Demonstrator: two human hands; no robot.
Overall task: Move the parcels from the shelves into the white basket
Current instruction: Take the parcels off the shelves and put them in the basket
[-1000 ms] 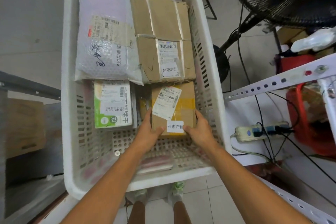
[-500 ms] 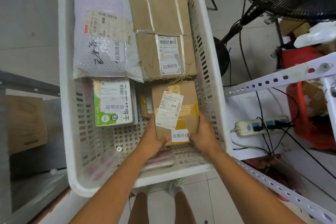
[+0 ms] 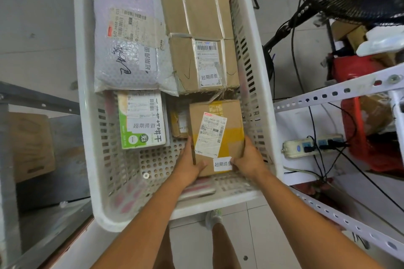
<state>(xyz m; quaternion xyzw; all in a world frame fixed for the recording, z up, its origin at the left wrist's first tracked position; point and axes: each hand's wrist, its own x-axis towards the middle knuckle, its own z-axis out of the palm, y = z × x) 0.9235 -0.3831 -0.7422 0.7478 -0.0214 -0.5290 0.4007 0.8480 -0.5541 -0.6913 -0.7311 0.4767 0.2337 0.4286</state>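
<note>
- The white basket (image 3: 84, 72) surrounds both your hands; four parcels already lie in it.
- Bubble mailer (image 3: 126, 35): well beyond your left hand, at the far end.
- Taped carton (image 3: 196, 28): directly beyond both hands, beside the mailer.
- Green-labelled packet (image 3: 142, 120): just left of your left hand, lying flat.
- Brown box (image 3: 216, 135): between your hands, inside the basket. Whether it rests on the floor cannot be told.
- Small parcel (image 3: 178, 122): just beyond your left fingers, touching the box's left side.
- Left hand (image 3: 190, 166) and right hand (image 3: 249, 159): each clasps a near side of the box.
- Risk: letting go before the box is seated would let it tip onto the small parcel; your right fingers could jam against the basket wall.
- Change: compared with a second ago, the box sits slightly nearer you and your grip reaches further along its sides.
</note>
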